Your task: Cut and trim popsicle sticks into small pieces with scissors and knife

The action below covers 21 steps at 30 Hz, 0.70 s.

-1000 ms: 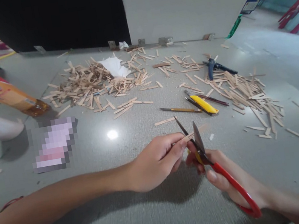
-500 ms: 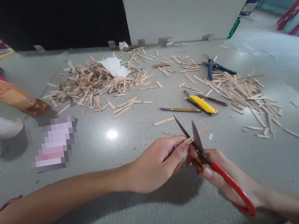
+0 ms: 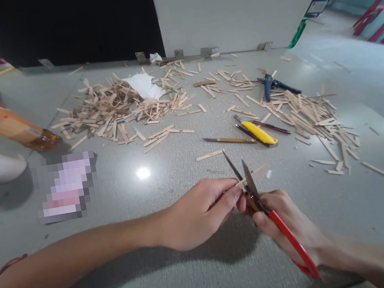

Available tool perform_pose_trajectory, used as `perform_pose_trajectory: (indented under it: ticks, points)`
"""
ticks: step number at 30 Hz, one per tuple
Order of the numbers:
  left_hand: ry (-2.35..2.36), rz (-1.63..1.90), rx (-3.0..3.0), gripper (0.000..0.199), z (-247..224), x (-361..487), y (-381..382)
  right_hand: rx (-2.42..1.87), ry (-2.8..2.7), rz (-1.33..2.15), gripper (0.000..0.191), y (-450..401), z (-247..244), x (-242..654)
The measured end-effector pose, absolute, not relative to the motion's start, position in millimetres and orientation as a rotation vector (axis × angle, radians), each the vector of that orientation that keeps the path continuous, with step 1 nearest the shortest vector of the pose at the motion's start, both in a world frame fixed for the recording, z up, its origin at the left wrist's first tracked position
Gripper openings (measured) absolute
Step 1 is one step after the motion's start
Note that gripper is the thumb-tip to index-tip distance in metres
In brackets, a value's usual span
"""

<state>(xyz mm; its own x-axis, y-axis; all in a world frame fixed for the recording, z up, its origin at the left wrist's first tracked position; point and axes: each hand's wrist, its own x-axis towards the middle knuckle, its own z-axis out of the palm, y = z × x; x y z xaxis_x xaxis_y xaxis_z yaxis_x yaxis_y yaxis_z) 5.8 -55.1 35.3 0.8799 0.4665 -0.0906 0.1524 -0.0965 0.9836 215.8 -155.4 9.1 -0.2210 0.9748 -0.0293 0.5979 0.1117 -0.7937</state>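
Observation:
My left hand (image 3: 203,211) is closed on a thin wooden stick (image 3: 260,171), which points to the right from its fingertips. Red-handled scissors (image 3: 293,237) are gripped by my right hand (image 3: 289,221), their blades parted around the stick close to my left fingertips. Beyond the blades, another wooden stick (image 3: 210,155) lies on the grey surface. Further off are a craft knife (image 3: 228,140) and a yellow cutter (image 3: 260,133). My right fingers are partly hidden behind the scissors.
Wooden sticks lie in a large heap (image 3: 108,109) at the back left, with white paper (image 3: 145,86), and another pile (image 3: 310,116) at the right. Dark blue clippers (image 3: 269,87) rest near that pile. At the left are a bottle (image 3: 7,121) and a blurred phone-like object (image 3: 68,187).
The scissor blades stand slightly closer together, and the red handle has shifted a little to the left. My left hand still holds the stick. The whole view has shifted slightly.

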Motion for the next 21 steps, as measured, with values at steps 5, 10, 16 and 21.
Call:
perform_pose_trajectory:
  ticks: [5, 10, 16, 21]
  points:
    - [0.475, 0.309, 1.707, 0.037, 33.3, 5.5, -56.1, -1.508, -1.853, 0.977, 0.068, -155.0, 3.4, 216.0]
    - [0.484, 0.327, 1.755, 0.037, 31.9, 5.6, -55.6, -1.457, -1.787, 1.12, 0.057, -153.9, 3.5, 215.8]
    - [0.494, 0.328, 1.786, 0.037, 32.1, 6.8, -55.7, -1.442, -1.765, 1.155, 0.055, -153.0, 3.3, 215.1]
    - [0.51, 0.308, 1.75, 0.037, 32.1, 6.2, -56.9, -1.426, -1.752, 1.16, 0.061, -152.5, 3.0, 215.8]
